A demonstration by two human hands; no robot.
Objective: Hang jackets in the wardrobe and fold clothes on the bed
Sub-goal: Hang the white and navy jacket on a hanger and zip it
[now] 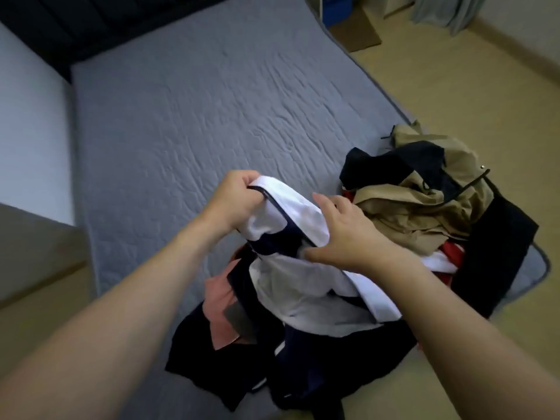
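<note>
A white and navy jacket [306,286] hangs lifted over the near edge of the grey bed [181,122]. My left hand [235,198] grips its white, dark-trimmed edge at the top. My right hand [342,234] holds the same edge a little lower to the right, thumb under the fabric and fingers over it. The garment's navy lower part drapes down past the bed edge. A pink garment [219,304] and a black one [200,353] lie beneath it on the bed.
A heap of clothes sits at the bed's right corner: a khaki jacket [424,204], black garments [497,247], and a bit of red and white cloth [448,256]. Beige floor [485,95] runs to the right. A dark headboard [91,28] stands at the far end.
</note>
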